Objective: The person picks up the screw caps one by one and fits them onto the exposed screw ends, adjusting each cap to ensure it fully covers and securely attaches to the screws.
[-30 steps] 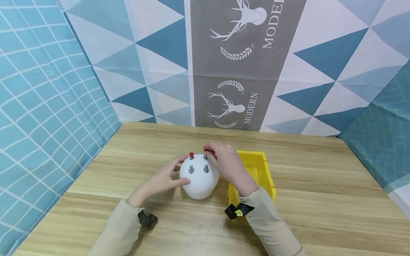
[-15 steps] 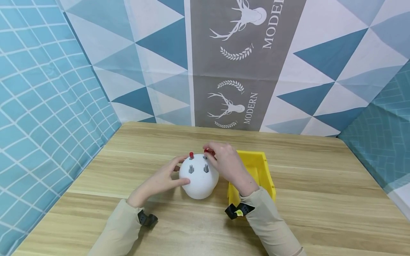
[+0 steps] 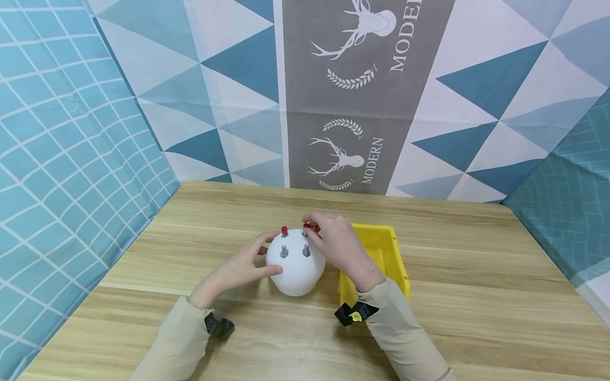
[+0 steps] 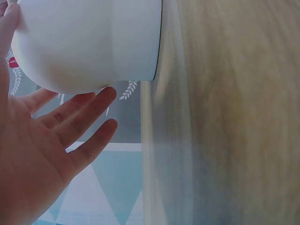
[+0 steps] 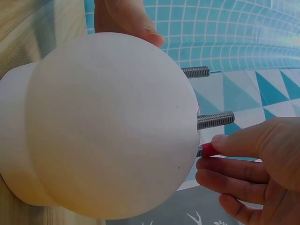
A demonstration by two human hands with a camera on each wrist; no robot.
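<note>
In the head view a smooth white rounded body [image 3: 296,275] stands on the table, with grey threaded studs [image 3: 284,252] sticking out of its top. A red cap [image 3: 284,230] sits on the far left stud. My left hand [image 3: 243,264] holds the body from the left, thumb on the near side and fingers round the back; the little finger stands off it in the left wrist view. My right hand [image 3: 335,241] pinches a second red cap [image 5: 211,149] between thumb and forefinger on the far right stud. The two near studs are bare.
Beside the white body on the right is a yellow bin [image 3: 397,254], partly covered by my right forearm. Its visible inside shows no clear contents. The wooden table [image 3: 476,296] meets a patterned cloth backdrop [image 3: 248,132] at the back.
The red cap in my right fingers has sunk slightly lower on its stud since a second ago. My left hand and the white body stay nearly still.
</note>
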